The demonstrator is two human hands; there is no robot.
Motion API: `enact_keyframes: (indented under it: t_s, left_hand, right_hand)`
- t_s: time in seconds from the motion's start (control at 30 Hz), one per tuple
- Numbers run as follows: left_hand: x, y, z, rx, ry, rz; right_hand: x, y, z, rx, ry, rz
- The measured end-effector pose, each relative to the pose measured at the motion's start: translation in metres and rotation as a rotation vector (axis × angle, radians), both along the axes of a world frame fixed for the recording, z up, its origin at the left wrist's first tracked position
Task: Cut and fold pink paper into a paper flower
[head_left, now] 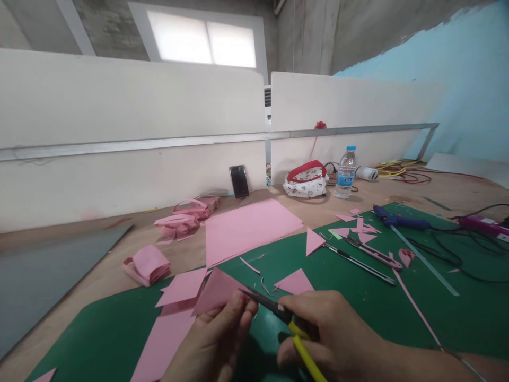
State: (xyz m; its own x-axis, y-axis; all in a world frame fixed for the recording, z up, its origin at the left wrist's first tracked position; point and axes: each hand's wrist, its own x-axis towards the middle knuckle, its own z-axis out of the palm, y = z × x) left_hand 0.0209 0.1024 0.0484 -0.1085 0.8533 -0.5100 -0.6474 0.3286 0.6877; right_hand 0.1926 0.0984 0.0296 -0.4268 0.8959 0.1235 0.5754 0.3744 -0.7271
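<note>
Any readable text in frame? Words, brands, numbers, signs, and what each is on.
Nothing readable.
Clear plastic bottle with blue cap: white marks on its blue label, too small to read.
Magenta plastic device at the right edge: pale patch, possibly a label, unreadable.
White patterned pouch with red trim: small printed figures, no legible words.
Yellow-handled scissors with dark blades: no lettering visible.

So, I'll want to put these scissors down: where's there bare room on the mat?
Bare green mat shows at left, between the grey board and the pink sheet, and at lower right, right of the long pink strip. It's crowded around the pen, cutter and blue glue gun.
</note>
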Motion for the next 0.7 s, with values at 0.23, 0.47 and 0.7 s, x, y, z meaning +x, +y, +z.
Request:
enact_keyframes:
  t_s: [0.23, 0.47, 0.7]
  left_hand:
    - [-0.0056, -0.0016, -0.0081, 0.053, 0.045, -0.029]
    - [-0.0054, -0.0023, -0.0072, 0.060, 0.046, -0.050]
    - [-0.0033, -0.0035, -0.0055, 0.043, 0.035, -0.015]
  right_hand:
    - [0.0034, -0.0016, -0.0030, 0.004, -0.012, 0.007]
    - [0.0044, -0.0029, -0.0012, 0.012, -0.019, -0.001]
    - [0.0042, -0.0020, -0.0031, -0.007, -0.022, 0.007]
